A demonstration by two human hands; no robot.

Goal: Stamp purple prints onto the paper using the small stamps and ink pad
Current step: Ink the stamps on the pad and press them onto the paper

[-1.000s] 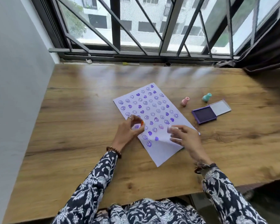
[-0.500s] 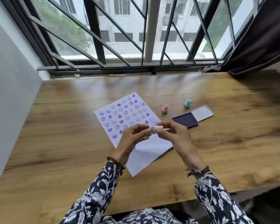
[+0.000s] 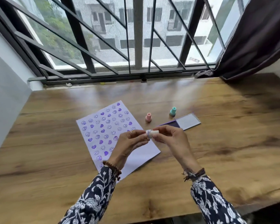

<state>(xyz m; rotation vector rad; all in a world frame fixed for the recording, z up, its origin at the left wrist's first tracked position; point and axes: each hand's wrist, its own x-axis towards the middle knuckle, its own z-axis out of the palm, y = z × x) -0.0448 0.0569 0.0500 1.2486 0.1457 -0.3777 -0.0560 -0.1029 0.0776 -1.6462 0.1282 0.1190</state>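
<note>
A small white stamp (image 3: 151,133) is held sideways in the air between both hands, above the paper's right edge. My left hand (image 3: 130,143) pinches its wider, purple-rimmed end. My right hand (image 3: 170,139) pinches the other end. The white paper (image 3: 142,156) lies below, covered with several purple smiley and heart prints. A pink stamp (image 3: 148,117) and a teal stamp (image 3: 173,111) stand upright on the table beyond it. The open purple ink pad (image 3: 173,125), with its lid (image 3: 189,121) folded out to the right, is partly hidden behind my right hand.
The wooden table (image 3: 225,143) meets a barred window (image 3: 136,46) at the back. A dark curtain (image 3: 257,38) hangs at the right. A grey wall (image 3: 5,88) borders the left side. Small bits lie on the window sill (image 3: 107,83).
Both hands lifted off the paper and came together around the white stamp. The view has tilted up and shifted, so the paper sits further left.
</note>
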